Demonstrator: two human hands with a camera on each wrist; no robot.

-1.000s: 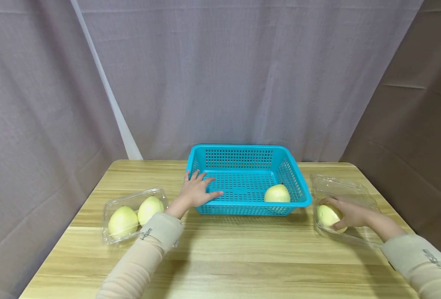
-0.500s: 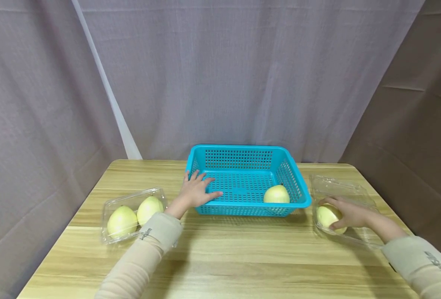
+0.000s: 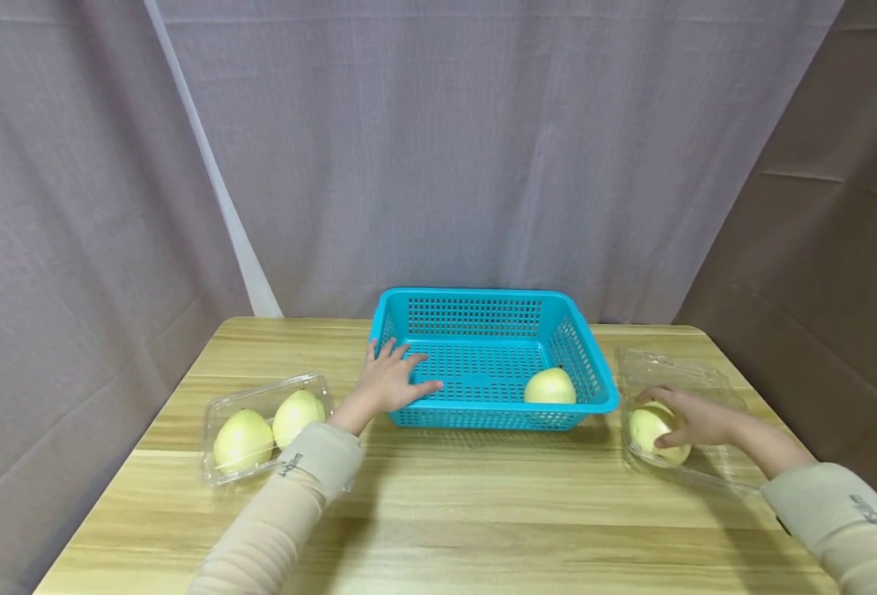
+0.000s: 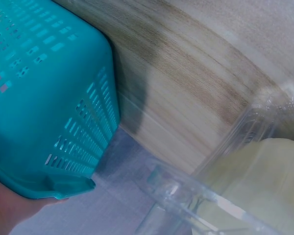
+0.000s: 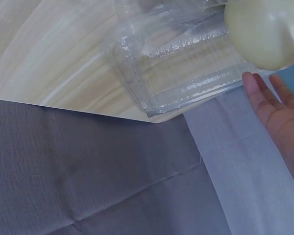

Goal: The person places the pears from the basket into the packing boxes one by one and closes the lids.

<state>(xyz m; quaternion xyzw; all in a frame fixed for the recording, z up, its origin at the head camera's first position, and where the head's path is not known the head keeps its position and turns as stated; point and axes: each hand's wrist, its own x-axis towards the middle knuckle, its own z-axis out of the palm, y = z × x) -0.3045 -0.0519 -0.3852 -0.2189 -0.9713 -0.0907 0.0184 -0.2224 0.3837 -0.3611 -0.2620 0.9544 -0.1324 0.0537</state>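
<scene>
My left hand [image 3: 389, 384] lies with spread fingers at the left front corner of a turquoise plastic basket [image 3: 475, 406]. In the left wrist view, part of that hand [image 4: 10, 208] shows at the basket's rim [image 4: 44, 188]. One pale yellow-green pear [image 3: 550, 386] sits in the basket's right front corner. At the right, my right hand [image 3: 694, 416] is spread loosely over another pear [image 3: 647, 426] in an open clear clamshell box [image 3: 676, 372]. Its fingertips [image 5: 250, 81] stand beside the pear [image 5: 264, 34] in the right wrist view, with a gap showing.
A second clear clamshell box [image 3: 215, 413] at the left holds two pears [image 3: 245, 442], beside my left forearm. Everything stands on a wooden table [image 3: 483, 512]. Grey curtains [image 3: 468, 149] hang right behind the table, and a brown cloth [image 3: 817, 248] hangs along its right side.
My right hand has loosened from the pear in the right box and lifted slightly, so more of the pear shows. The left hand and basket stay in place.
</scene>
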